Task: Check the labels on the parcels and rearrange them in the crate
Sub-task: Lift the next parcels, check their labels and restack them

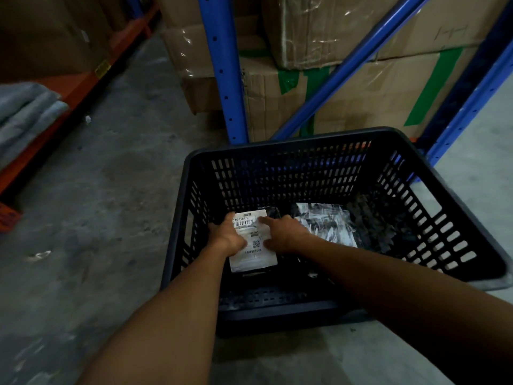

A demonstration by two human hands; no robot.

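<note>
A black slatted plastic crate (277,309) stands on the concrete floor. Inside it at the left lies a dark parcel with a white barcode label (254,257) facing up. My left hand (226,237) grips the label's left edge, thumb on top. My right hand (280,234) rests on the right side of the same parcel, index finger stretched out over the label near the barcode. A second parcel in shiny dark wrap (324,223) lies to the right in the crate, partly hidden by my right wrist. Dark crumpled material (388,226) fills the crate's right part.
Blue rack uprights (222,73) and a diagonal brace (347,65) stand just behind the crate, with taped cardboard boxes (347,87) stacked behind them. An orange shelf beam (77,87) with folded grey cloth (25,112) runs along the left. Bare floor (111,218) lies between.
</note>
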